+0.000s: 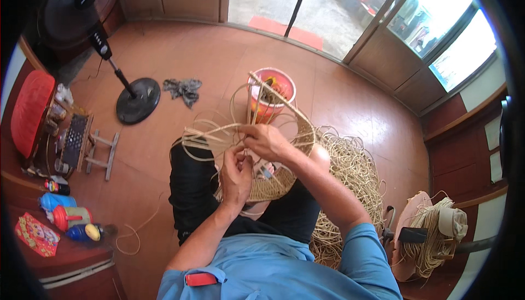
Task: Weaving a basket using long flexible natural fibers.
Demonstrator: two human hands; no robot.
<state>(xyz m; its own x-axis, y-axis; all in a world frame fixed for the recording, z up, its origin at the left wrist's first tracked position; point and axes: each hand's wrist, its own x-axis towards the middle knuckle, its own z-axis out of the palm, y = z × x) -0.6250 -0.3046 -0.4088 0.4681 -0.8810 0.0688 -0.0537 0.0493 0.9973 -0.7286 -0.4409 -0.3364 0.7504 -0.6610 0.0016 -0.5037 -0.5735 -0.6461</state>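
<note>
Across my lap lies a partly woven basket (268, 192) of pale straw-coloured cord, with a curved braided rim (307, 128) and loose strands sticking out to the left. My right hand (266, 142) is closed, thumb and fingers pinching the band of the rim from above. Just below and to its left, my left hand (236, 178) has its fingers curled and pinched together at a thin strand; the fingertips partly hide it. Both hands are close together, almost touching.
A pink-and-orange bucket (276, 76) stands beyond the basket. A heap of loose cord (350, 174) covers the floor at my right, near a cord-wound reel (429, 234). A standing fan (138, 100), grey cloth (185, 90), wooden stool (102, 150) and bottles (71, 218) are leftward.
</note>
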